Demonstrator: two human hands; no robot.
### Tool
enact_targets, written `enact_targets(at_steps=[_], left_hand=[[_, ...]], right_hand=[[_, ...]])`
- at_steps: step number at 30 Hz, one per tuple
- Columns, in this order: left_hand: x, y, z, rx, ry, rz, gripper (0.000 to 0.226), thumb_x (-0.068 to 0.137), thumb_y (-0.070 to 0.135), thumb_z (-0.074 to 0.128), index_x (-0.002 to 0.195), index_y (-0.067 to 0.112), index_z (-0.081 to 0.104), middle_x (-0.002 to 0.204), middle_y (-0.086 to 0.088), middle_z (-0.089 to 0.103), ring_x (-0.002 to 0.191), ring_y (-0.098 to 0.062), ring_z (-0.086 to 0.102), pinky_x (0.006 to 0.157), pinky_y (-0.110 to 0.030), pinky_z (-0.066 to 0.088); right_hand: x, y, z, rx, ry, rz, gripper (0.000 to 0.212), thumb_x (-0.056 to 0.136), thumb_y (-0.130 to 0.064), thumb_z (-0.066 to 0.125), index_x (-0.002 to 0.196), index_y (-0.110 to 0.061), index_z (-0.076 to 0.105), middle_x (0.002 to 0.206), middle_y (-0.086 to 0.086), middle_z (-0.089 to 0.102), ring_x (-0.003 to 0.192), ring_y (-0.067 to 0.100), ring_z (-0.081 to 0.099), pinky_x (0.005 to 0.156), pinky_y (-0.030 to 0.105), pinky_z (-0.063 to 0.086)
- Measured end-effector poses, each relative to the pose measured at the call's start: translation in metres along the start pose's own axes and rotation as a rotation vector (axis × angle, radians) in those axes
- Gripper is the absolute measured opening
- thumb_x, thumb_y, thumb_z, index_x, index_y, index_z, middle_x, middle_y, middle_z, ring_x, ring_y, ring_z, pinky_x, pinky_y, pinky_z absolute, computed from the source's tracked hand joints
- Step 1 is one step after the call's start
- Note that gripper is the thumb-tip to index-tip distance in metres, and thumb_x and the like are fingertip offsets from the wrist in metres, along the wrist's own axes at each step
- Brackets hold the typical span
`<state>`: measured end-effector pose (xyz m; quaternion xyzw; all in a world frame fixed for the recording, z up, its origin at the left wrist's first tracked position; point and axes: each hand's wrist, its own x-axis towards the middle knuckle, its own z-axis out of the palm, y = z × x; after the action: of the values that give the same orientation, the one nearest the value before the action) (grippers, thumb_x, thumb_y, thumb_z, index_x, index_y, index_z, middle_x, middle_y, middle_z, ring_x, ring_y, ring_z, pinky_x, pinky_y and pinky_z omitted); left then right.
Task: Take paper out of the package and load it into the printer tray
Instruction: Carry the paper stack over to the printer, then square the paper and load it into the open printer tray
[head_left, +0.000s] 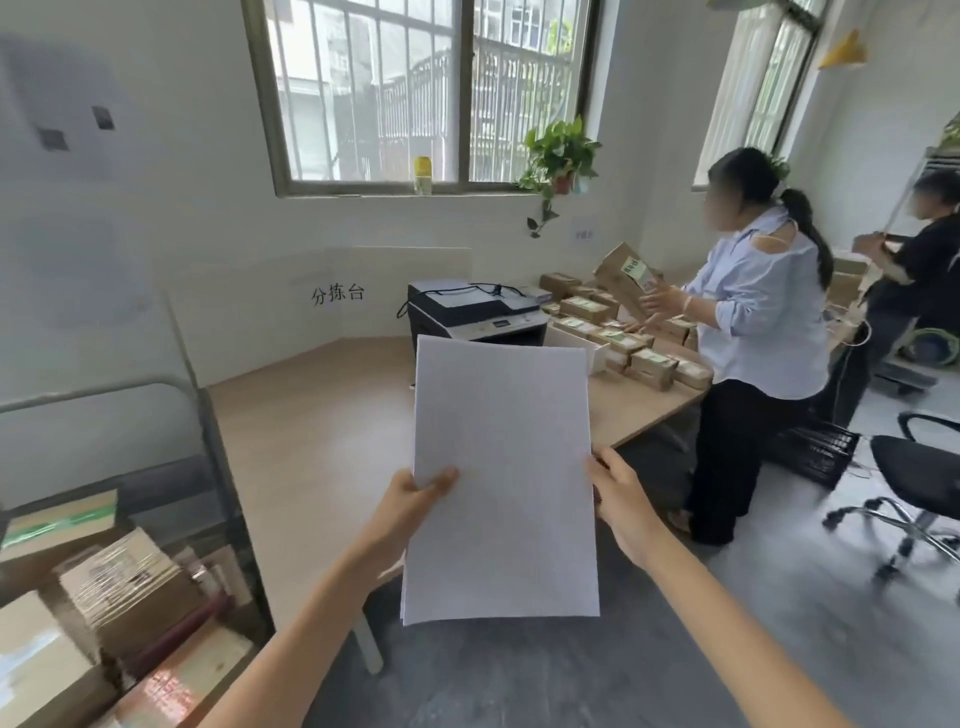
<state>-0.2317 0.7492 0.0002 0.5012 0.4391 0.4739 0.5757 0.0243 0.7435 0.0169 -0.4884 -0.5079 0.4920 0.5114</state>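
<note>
Between the two raised hands, a stack of white paper (504, 478) hangs upright in the air, above the near edge of the table (322, 467) and the grey floor (571, 675). Its upper edge covers the lower front of the printer (475, 312), which stands well beyond it toward the far side of the table, so the tray cannot be seen. The left hand (410, 499) clamps the paper's left edge about midway up, thumb pressed on the near face and the other fingers hidden behind the sheets. The right hand (618, 499) holds the right edge at about the same height; its fingers wrap behind the paper and only the back of the hand shows, so how tightly it grips cannot be told. The bottom corners of the paper hang free, and a second sheet edge shows slightly offset at the lower left.

Left of the paper the tabletop is bare up to the low partition at the wall. On the right, many small brown boxes (623, 343) crowd the far part of the table just beside the printer, and a person in a light blue shirt (763, 312) stands at that edge holding one. A metal rack (208, 467) with cartons borders the table on the left. An office chair (919, 478) stands on the floor at far right, well apart from the paper.
</note>
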Motion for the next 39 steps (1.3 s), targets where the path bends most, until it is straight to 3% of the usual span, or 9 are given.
enact_targets(at_steps=[5, 11, 20, 24, 27, 29, 35, 37, 39], left_hand=[[0.059, -0.005, -0.002, 0.003, 0.077, -0.019, 0.024, 0.068, 0.048, 0.076, 0.086, 0.031, 0.077, 0.088, 0.004, 0.079, 0.080, -0.018, 0.075, 0.061, -0.023, 0.059], [0.134, -0.014, -0.026, 0.036, 0.150, -0.028, 0.023, 0.071, 0.048, 0.075, 0.088, 0.033, 0.076, 0.090, 0.004, 0.078, 0.082, -0.018, 0.075, 0.062, -0.023, 0.059], [0.283, -0.027, -0.077, 0.137, 0.410, 0.029, 0.025, 0.087, 0.034, 0.063, 0.067, 0.029, 0.077, 0.069, 0.010, 0.077, 0.065, -0.012, 0.074, 0.054, -0.023, 0.058], [0.349, -0.034, -0.097, 0.294, 0.428, 0.041, 0.026, 0.087, 0.025, 0.065, 0.062, 0.030, 0.071, 0.063, 0.015, 0.074, 0.068, -0.011, 0.071, 0.054, -0.019, 0.056], [0.389, -0.033, -0.110, 0.341, 0.323, -0.035, 0.006, 0.080, 0.025, 0.073, 0.079, 0.030, 0.068, 0.089, 0.001, 0.073, 0.086, -0.020, 0.069, 0.076, -0.037, 0.057], [0.407, -0.030, -0.120, 0.307, 0.254, -0.060, 0.017, 0.073, 0.037, 0.074, 0.089, 0.033, 0.070, 0.098, 0.003, 0.074, 0.090, -0.015, 0.071, 0.081, -0.037, 0.057], [0.477, -0.033, -0.134, 0.125, 0.614, 0.013, 0.017, 0.088, 0.013, 0.064, 0.076, 0.025, 0.069, 0.081, -0.002, 0.072, 0.072, -0.019, 0.068, 0.075, -0.039, 0.056], [0.494, -0.040, -0.135, 0.111, 0.665, 0.013, 0.018, 0.089, 0.014, 0.062, 0.077, 0.024, 0.070, 0.083, -0.004, 0.072, 0.074, -0.021, 0.068, 0.076, -0.041, 0.055], [0.510, -0.046, -0.137, 0.110, 0.704, -0.011, 0.018, 0.090, 0.014, 0.061, 0.078, 0.025, 0.069, 0.085, -0.006, 0.072, 0.077, -0.023, 0.068, 0.077, -0.042, 0.055]], right_hand=[[0.085, 0.003, 0.001, 0.143, -0.045, 0.041, 0.035, 0.092, -0.041, 0.051, 0.115, -0.014, 0.052, 0.105, 0.002, 0.070, 0.094, 0.017, 0.070, 0.073, 0.030, 0.055], [0.180, 0.022, 0.014, 0.130, -0.057, -0.010, 0.015, 0.095, -0.028, 0.051, 0.102, -0.022, 0.062, 0.088, -0.006, 0.075, 0.081, 0.012, 0.071, 0.060, 0.022, 0.055], [0.350, 0.042, 0.047, 0.075, -0.137, -0.070, 0.024, 0.095, -0.025, 0.052, 0.106, -0.005, 0.060, 0.095, 0.006, 0.074, 0.085, 0.020, 0.070, 0.073, 0.033, 0.057], [0.416, 0.052, 0.059, 0.032, -0.138, -0.064, 0.016, 0.097, -0.018, 0.047, 0.098, -0.011, 0.062, 0.093, 0.011, 0.072, 0.083, 0.026, 0.066, 0.076, 0.042, 0.054], [0.456, 0.068, 0.062, -0.038, -0.058, -0.052, 0.019, 0.098, -0.011, 0.044, 0.089, -0.004, 0.059, 0.085, 0.016, 0.067, 0.075, 0.023, 0.059, 0.069, 0.036, 0.048], [0.481, 0.079, 0.064, -0.052, -0.040, -0.040, 0.019, 0.098, -0.010, 0.044, 0.088, -0.002, 0.058, 0.087, 0.023, 0.065, 0.075, 0.024, 0.057, 0.070, 0.036, 0.046], [0.558, 0.107, 0.080, -0.107, -0.194, -0.009, 0.022, 0.098, -0.023, 0.045, 0.082, -0.020, 0.060, 0.077, 0.005, 0.068, 0.066, 0.028, 0.060, 0.063, 0.042, 0.050], [0.585, 0.112, 0.083, -0.112, -0.285, -0.026, 0.013, 0.095, -0.033, 0.051, 0.090, -0.025, 0.061, 0.087, 0.008, 0.072, 0.079, 0.034, 0.067, 0.069, 0.049, 0.056], [0.616, 0.113, 0.083, -0.089, -0.383, -0.037, 0.024, 0.085, -0.040, 0.064, 0.104, -0.026, 0.058, 0.096, 0.007, 0.074, 0.086, 0.026, 0.072, 0.069, 0.040, 0.061]])
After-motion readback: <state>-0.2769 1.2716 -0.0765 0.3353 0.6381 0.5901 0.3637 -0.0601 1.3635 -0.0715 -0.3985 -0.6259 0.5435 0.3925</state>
